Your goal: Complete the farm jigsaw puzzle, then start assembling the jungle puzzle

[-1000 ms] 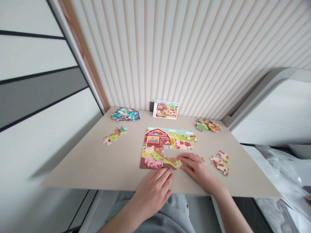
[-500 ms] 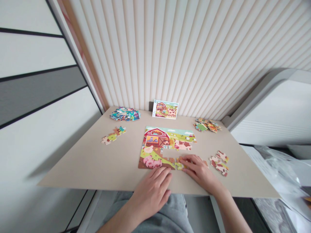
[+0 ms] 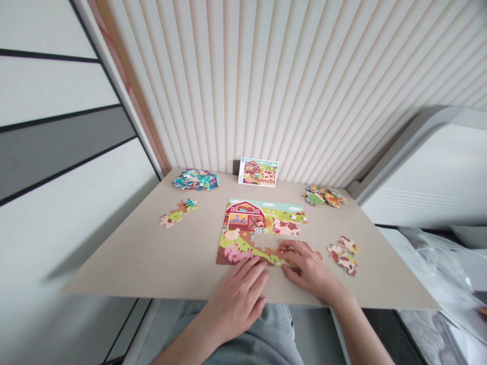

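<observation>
A farm jigsaw puzzle [image 3: 243, 223] lies on the table, with a red barn, a cow, a hen and a pig. A gap runs through it below the cow. My left hand [image 3: 238, 299] rests at its lower edge, fingers stretched over the pig's corner. On the lower right, my right hand [image 3: 308, 266] has its fingers bent over a strip of joined puzzle pieces [image 3: 280, 259], which meets the pig's section. Part of that strip is hidden under the hand. Several loose brown-and-white puzzle pieces [image 3: 344, 253] lie to the right of this hand.
At the back, a picture card [image 3: 258, 172] stands upright near the ribbed wall. A blue pile of pieces [image 3: 196, 180] is back left, an orange-green pile [image 3: 323, 196] back right. More puzzle pieces [image 3: 177, 213] lie in a row at left. The table's front edge [image 3: 152, 297] is close.
My right hand has slid the strip of puzzle pieces slightly left, and the narrow gap beside the pig's section has closed. My left hand has hardly moved.
</observation>
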{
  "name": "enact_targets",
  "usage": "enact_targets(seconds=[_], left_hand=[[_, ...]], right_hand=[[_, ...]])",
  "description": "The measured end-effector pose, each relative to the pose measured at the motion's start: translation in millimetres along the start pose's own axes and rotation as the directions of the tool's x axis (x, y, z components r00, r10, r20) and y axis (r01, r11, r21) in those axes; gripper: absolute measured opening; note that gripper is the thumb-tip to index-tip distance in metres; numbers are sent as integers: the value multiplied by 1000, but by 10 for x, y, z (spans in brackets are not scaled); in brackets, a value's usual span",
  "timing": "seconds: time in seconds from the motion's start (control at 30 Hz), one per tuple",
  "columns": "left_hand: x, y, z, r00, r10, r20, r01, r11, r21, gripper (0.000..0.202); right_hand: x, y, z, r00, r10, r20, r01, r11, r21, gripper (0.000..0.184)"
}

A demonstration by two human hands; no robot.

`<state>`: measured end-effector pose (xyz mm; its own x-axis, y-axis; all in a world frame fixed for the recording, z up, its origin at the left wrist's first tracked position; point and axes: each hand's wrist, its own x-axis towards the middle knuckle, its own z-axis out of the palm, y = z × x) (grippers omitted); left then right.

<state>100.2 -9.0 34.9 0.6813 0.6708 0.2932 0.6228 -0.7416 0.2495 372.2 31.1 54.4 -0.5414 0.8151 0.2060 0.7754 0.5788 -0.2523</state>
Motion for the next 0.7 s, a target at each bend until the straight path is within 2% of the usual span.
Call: enact_targets(seconds=[0.23,0.7], left_hand=[[-78,-47,89,996,-87,-25,89,990,108,59],[-74,-53,110,998,-63,-21,66,987,147,62]], right_hand=[[4,34,41,997,-69,-17,69,997,-20,38],[6,-13,62,994,-90,-66,89,996,-18,32]])
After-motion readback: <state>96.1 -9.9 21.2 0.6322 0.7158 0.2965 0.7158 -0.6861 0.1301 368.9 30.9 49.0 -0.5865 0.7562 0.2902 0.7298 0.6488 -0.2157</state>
